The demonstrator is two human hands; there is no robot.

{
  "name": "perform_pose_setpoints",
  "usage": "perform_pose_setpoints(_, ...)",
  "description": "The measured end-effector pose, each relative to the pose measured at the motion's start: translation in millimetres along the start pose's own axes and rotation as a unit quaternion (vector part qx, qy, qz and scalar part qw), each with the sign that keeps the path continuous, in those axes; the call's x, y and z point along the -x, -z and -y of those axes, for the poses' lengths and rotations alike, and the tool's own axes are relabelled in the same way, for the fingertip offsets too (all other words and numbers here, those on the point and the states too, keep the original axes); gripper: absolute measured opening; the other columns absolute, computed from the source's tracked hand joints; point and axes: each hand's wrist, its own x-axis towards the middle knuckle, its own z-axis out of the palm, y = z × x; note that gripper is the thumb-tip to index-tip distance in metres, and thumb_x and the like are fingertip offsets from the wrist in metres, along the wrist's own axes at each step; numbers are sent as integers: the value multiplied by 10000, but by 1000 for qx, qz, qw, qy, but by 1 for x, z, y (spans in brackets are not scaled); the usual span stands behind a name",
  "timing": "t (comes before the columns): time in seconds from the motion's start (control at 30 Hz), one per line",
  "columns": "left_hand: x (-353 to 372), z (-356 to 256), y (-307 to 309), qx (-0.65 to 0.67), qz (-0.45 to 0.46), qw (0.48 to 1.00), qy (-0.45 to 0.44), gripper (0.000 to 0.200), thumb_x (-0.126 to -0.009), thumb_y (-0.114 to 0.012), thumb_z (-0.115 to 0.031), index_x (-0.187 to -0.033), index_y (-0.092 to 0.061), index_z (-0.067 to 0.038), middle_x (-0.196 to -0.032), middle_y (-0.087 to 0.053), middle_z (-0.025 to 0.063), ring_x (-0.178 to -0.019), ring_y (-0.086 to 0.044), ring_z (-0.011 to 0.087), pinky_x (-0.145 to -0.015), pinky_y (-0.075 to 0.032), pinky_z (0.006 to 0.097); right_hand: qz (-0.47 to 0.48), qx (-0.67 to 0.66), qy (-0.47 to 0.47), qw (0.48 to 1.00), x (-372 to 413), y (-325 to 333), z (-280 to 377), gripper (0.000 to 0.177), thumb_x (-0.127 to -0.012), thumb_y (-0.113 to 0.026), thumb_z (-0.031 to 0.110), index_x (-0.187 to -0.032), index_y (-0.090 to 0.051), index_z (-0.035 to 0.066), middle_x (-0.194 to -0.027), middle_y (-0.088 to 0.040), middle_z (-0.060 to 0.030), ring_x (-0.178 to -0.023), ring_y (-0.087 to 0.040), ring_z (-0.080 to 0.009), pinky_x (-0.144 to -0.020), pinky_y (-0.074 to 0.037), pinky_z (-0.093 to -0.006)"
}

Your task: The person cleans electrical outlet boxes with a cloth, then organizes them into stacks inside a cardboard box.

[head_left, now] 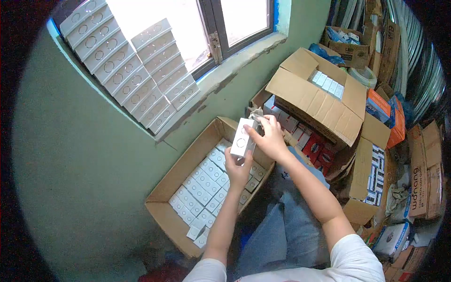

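Note:
My left hand point(239, 170) grips the lower end of a white rectangular box point(241, 141) with ring marks on its face, held tilted above an open carton. Over the box's upper end, my right hand point(268, 137) closes its fingers on a crumpled greyish rag point(256, 114), with the thumb against the box. Beneath, the cardboard carton point(173, 191) contains rows of similar white boxes point(197, 185), some partly hidden by my left forearm. More white ring-marked pieces point(112, 61) stand in overlapping rows on the window sill.
A barred window point(221, 42) is ahead. To the right, an open carton point(312, 105) with white boxes rests over red and white packages point(317, 150). Another carton point(358, 181), orange boxes point(394, 122) and coiled pale tubing point(411, 51) crowd the right side.

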Motion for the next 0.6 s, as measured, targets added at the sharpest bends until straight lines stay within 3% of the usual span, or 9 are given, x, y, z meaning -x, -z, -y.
perform_pose_setpoints(0.03, -1, 2, 2, 15, 12, 1000, -3, 466, -871, -711, -146, -1200, -403, -27, -1122, -570, 154, -990, -607, 157, -782, -538, 296, 36, -55, -24, 998, -3, 2, -1, 705, -778, -710, 548, -1174, -597, -24, -1226, -469, -208, -1176, -435, -384, -1018, -372, -472)
perform_pose_setpoints(0.17, -4, -2, 3, 39, 59, 997, -3, 599, -920, -670, -217, -1354, -286, -63, -1266, -491, 144, -1049, -577, 155, -797, -519, 270, 13, -10, -6, 1000, -4, 5, 2, 662, -766, -719, 518, -1186, -596, 21, -1227, -488, -167, -1156, -465, -337, -1006, -381, -434)
perform_pose_setpoints(0.3, -15, 11, 12, 350, 80, 911, 202, 477, -997, -551, -245, -1399, -357, -75, -1302, -501, 71, -1051, -561, 128, -868, -479, 273, -12, -14, 24, 1000, -3, 8, 1, 538, -746, -742, 406, -1123, -632, 38, -1192, -525, -145, -1127, -483, -339, -995, -391, -426)
perform_pose_setpoints(0.4, -18, 10, 25, 149, 186, 949, 207, 415, -994, -559, -205, -1361, -418, -71, -1300, -516, 66, -1116, -539, 135, -933, -455, 295, -5, -26, 70, 997, -2, 5, -5, 434, -742, -733, 316, -1073, -652, 46, -1157, -556, -135, -1091, -504, -341, -971, -411, -419)
perform_pose_setpoints(0.43, -17, 2, 25, 158, 190, 942, 227, 424, -961, -589, -146, -1347, -432, -68, -1278, -532, 53, -1146, -525, 149, -958, -444, 314, 2, -30, 91, 995, -2, 3, -6, 401, -741, -727, 287, -1056, -658, 48, -1146, -565, -132, -1078, -510, -342, -961, -419, -417)
perform_pose_setpoints(0.53, -14, -6, 19, 163, 185, 958, 148, 443, -908, -596, -64, -1326, -450, -66, -1260, -536, 55, -1147, -519, 144, -943, -453, 312, 41, 8, 171, 984, 2, 4, 0, 351, -752, -700, 234, -1046, -654, 47, -1140, -568, -132, -1055, -520, -343, -938, -436, -417)
perform_pose_setpoints(0.6, -17, 4, 22, 151, 155, 966, 143, 471, -851, -583, -14, -1304, -463, -59, -1244, -539, 57, -1172, -499, 145, -955, -445, 320, 66, 3, 189, 980, 7, 5, 8, 299, -759, -684, 151, -1037, -653, 46, -1152, -563, -140, -1059, -517, -342, -950, -438, -423)
